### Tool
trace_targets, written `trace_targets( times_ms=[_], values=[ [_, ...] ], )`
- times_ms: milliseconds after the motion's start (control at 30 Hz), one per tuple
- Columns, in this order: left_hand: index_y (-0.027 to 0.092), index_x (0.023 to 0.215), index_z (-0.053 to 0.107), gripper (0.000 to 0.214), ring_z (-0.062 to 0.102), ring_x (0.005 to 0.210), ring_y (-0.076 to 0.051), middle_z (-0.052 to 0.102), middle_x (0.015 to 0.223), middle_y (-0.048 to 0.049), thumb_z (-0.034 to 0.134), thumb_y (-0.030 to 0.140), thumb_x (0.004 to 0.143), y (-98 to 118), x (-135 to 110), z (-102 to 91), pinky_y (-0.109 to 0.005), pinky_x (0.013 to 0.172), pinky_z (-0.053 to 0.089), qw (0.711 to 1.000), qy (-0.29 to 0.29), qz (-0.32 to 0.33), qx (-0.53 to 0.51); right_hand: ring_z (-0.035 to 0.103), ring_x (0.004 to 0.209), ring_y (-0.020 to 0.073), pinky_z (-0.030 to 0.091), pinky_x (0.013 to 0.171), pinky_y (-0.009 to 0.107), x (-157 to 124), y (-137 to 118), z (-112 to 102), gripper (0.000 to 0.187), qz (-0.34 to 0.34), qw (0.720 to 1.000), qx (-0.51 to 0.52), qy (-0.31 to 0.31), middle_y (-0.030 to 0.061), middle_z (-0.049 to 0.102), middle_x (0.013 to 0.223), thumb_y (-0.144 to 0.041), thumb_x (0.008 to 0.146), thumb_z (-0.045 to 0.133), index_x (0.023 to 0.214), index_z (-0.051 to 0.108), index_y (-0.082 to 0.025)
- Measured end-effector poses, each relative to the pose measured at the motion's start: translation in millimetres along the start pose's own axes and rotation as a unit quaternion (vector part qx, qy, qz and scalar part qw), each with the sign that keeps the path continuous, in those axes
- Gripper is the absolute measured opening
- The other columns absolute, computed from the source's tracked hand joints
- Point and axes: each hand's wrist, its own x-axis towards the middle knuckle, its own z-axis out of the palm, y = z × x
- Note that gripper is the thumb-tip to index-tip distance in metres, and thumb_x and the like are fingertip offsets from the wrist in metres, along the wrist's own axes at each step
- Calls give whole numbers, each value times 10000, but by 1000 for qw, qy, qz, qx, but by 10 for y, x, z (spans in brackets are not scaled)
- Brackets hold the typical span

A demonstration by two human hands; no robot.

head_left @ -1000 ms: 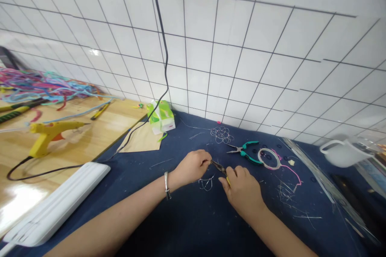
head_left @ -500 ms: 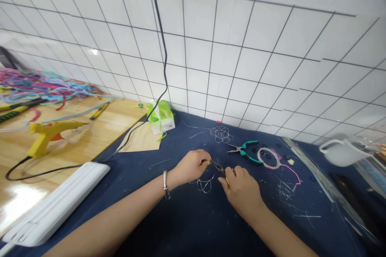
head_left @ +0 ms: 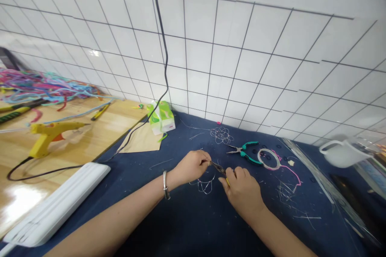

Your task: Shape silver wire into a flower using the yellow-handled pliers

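Note:
My left hand point(head_left: 193, 165), with a silver bracelet at the wrist, pinches a thin wire piece near the middle of the blue cloth. Bent silver wire loops point(head_left: 205, 185) hang just below its fingertips. Closed around yellow handles, my right hand point(head_left: 243, 186) holds a pair of pliers point(head_left: 217, 166). The dark jaws point left and meet the left fingertips; whether they grip the wire is too small to tell. Beyond the hands lies a flower-shaped wire piece point(head_left: 221, 135). Teal-handled pliers point(head_left: 243, 151) rest open to its right.
A ring-shaped spool point(head_left: 268, 159) with pink cord and wire scraps point(head_left: 286, 191) lie at right, before a white pitcher point(head_left: 343, 153). At left are a yellow glue gun point(head_left: 48, 134), white power strip point(head_left: 60, 204), tissue pack point(head_left: 161, 117) and black cable point(head_left: 165, 64).

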Motion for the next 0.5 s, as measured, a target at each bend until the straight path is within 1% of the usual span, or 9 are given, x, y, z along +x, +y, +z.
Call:
trace_targets(
  times_ms=[200, 367, 500],
  values=[
    [168, 700, 616, 176, 544, 596, -90, 631, 740, 12, 458, 122, 762, 0, -13, -3, -186, 540, 374, 998, -12, -45, -32, 405, 669, 167, 230, 547, 292, 1, 14, -11, 286, -2, 1000, -16, 13, 46, 462, 723, -419, 864, 397, 954, 546, -193],
    [158, 663, 587, 160, 565, 675, -102, 639, 785, -1, 465, 115, 757, 20, -13, -6, -187, 596, 396, 1000, 7, -24, -18, 406, 668, 164, 228, 544, 286, 0, 30, -13, 280, -5, 1000, -13, 15, 43, 459, 718, -418, 864, 400, 951, 547, -195],
    [157, 653, 568, 158, 561, 684, -108, 633, 767, -6, 460, 103, 755, 34, -14, -7, -191, 603, 398, 1000, 14, -16, -10, 402, 652, 158, 224, 535, 279, 10, 37, -21, 274, -3, 1000, -13, 16, 38, 457, 709, -418, 865, 400, 941, 547, -200]
  ],
)
